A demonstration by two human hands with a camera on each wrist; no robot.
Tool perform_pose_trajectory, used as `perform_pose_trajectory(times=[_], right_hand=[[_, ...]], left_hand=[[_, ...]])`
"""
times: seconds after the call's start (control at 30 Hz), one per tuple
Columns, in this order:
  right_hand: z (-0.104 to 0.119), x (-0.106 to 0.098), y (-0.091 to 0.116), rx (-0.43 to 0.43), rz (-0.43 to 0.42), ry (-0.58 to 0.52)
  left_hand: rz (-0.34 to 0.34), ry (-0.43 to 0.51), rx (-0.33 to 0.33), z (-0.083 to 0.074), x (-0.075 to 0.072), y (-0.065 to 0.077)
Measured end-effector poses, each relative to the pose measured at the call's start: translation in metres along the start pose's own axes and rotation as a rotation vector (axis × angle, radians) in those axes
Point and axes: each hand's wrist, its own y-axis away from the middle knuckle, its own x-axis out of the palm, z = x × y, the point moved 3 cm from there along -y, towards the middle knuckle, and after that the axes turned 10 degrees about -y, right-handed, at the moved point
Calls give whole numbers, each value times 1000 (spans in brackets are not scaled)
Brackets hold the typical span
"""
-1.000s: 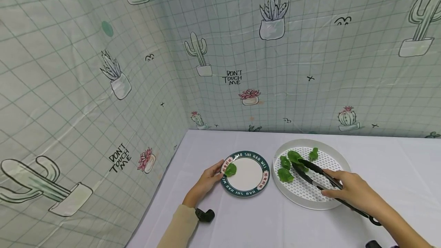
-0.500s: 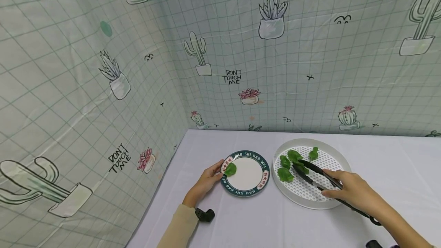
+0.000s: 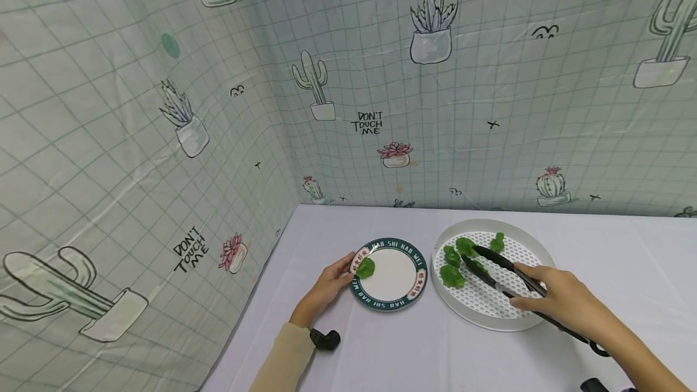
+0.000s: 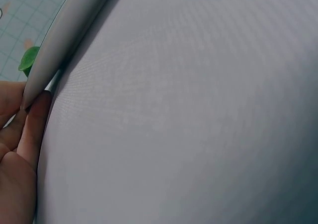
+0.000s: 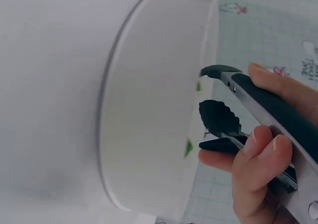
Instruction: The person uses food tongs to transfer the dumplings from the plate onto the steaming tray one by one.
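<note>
On the left, my left hand [image 3: 322, 290] pinches the rim of a white plate [image 3: 389, 279] with a green lettered border. A green leaf [image 3: 365, 268] lies on the plate's left side. My right hand [image 3: 561, 296] grips black-and-silver tongs [image 3: 503, 289], their arms spread apart. Their tips are over a round white perforated tray [image 3: 523, 251], beside a green leaf [image 3: 465, 245]; contact cannot be told. Several more leaves [image 3: 452, 276] lie on the tray. In the right wrist view the tray's side wall [image 5: 154, 105] hides most leaves, and the tong head [image 5: 218, 118] shows nothing between its tips.
A white cloth [image 3: 403, 349] covers the table, which meets a cactus-print curtain [image 3: 463, 107] at the back and left. Plate and tray stand side by side with a narrow gap between. Black cameras [image 3: 325, 339] sit at the wrists.
The tong tips have spread a little wider and risen slightly with my right hand. My left hand, the plate and the leaves look unchanged.
</note>
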Motion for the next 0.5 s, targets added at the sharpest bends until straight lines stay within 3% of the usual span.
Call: perform_pose_trajectory(times=[0.27, 0.5], right_hand=[[25, 3, -3, -56, -33, -101], [52, 31, -19, -104, 7, -171]], left_hand=[[-14, -17, -20, -4, -1, 1], [-11, -7, -28, -3, 1, 1]])
